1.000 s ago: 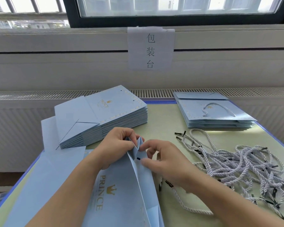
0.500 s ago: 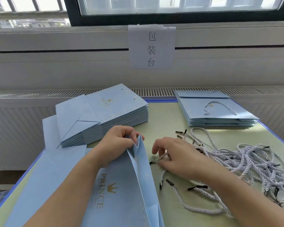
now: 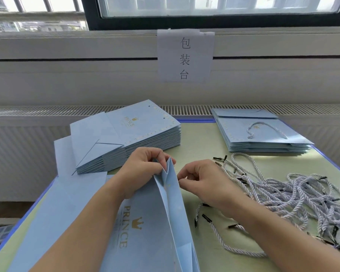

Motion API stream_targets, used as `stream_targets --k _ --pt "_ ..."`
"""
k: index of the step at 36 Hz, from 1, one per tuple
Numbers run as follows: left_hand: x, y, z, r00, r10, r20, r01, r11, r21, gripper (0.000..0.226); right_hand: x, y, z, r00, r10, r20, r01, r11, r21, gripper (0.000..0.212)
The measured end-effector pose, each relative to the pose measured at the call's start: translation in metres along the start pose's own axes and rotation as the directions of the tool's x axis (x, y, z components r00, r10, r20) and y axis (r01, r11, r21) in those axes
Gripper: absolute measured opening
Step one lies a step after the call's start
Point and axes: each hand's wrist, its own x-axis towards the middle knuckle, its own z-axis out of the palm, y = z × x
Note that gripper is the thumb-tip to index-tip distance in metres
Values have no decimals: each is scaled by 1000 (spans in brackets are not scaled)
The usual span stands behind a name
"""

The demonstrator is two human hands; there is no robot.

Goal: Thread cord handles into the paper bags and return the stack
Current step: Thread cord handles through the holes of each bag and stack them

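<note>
A light blue paper bag (image 3: 145, 228) printed PRINCE stands half open in front of me. My left hand (image 3: 143, 169) grips its upper edge and holds the mouth apart. My right hand (image 3: 202, 181) is curled just right of the bag's top, its thumb and forefinger pinched together against the side panel; the cord end in that pinch is hidden by the fingers. A white twisted cord (image 3: 232, 250) with black tips trails out from under my right wrist. The pile of loose cords (image 3: 294, 193) lies on the right.
A stack of flat bags without handles (image 3: 130, 134) sits at the back left, and a lower stack with cord handles (image 3: 261, 134) at the back right. More flat blue paper (image 3: 53, 213) lies on the green table (image 3: 200, 138) by its blue left edge.
My right hand left the bag, went right to the loose cords, took one up and came back to the bag's top edge. My left hand stayed on the bag.
</note>
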Motion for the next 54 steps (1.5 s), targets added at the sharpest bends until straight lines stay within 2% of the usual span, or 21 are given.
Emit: stream_targets --k 10,14,16,20,25,27,30,32,34,36,37,40,45,50,52,54 --pt "0 2 0 1000 12 2 -12 1000 -12 20 0 3 4 995 95 9 -95 979 179 11" --pt "0 1 1 1000 7 7 -7 1000 -16 20 2 4 9 990 119 73 -133 960 246 15" --pt "0 1 1 1000 2 10 -2 1000 -14 20 2 4 12 987 118 108 -145 945 293 20" --pt "0 1 1 1000 9 6 -9 1000 -15 20 1 0 13 987 82 138 -127 925 359 14" --pt "1 1 1 1000 6 5 -6 1000 -5 19 -3 0 17 992 65 105 -101 919 380 12" --pt "2 1 0 1000 4 19 -4 1000 4 20 -5 -2 16 988 90 128 -139 882 450 15" --pt "2 0 1 999 -3 35 2 1000 12 21 -10 -7 15 983 143 117 -184 805 564 7" --pt "2 0 1 999 -8 43 8 1000 4 21 -12 -5 16 991 115 73 -136 853 504 13" --pt "2 -1 2 999 -9 51 10 1000 -20 20 -15 -4 18 1000 -27 2 26 977 210 18" --pt "2 -2 3 998 -6 59 8 1000 -31 20 -17 -2 20 988 -155 -10 153 982 -107 19" --pt "2 -2 3 998 -6 63 8 1000 -27 20 -18 -2 20 981 -193 -9 188 964 -188 19" --pt "2 -3 1 998 -24 61 26 999 -35 21 -18 -5 18 977 -211 -13 204 958 -200 17" --pt "3 -4 1 998 -62 25 64 997 -54 21 -16 -6 17 992 -119 45 125 972 -197 28" --pt "3 -3 2 998 -67 9 67 996 -55 19 -11 -8 19 996 -85 18 87 978 -192 21" --pt "3 -2 2 998 -69 10 70 996 -62 19 -10 -7 18 997 -81 8 81 990 -117 22" --pt "2 -1 2 998 -67 17 68 995 -69 19 -11 -6 16 997 -70 38 67 996 55 28"
